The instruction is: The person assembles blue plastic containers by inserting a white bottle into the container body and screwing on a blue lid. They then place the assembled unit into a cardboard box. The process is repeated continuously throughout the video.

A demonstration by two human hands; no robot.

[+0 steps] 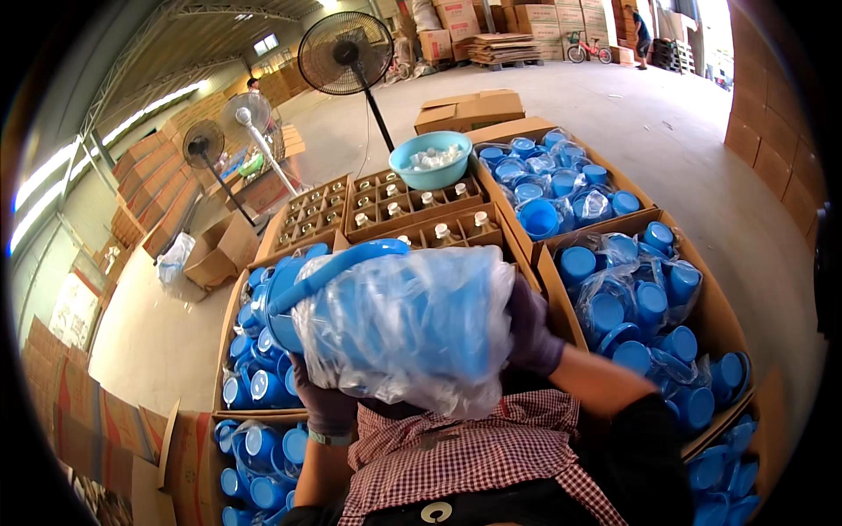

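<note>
A large blue plastic jug [403, 307] lies sideways in front of my chest, loosely wrapped in crinkled clear plastic film. Its blue curved handle [338, 267] stands out at the upper left. My left hand [326, 403], in a dark glove, grips it from beneath near the left end. At the right end my right hand [532, 331], also gloved, holds the wrapped side. Most fingers of both hands are hidden behind the jug, and the right arm is slightly blurred.
Cartons of blue plastic vessels stand left [263, 381] and right [645, 302]. Beyond the jug, divided cartons [373, 230] hold white-capped bottles. A turquoise basin [430, 179] of small white pieces rests on them. A black pedestal fan [346, 53] stands behind; two people are farther off.
</note>
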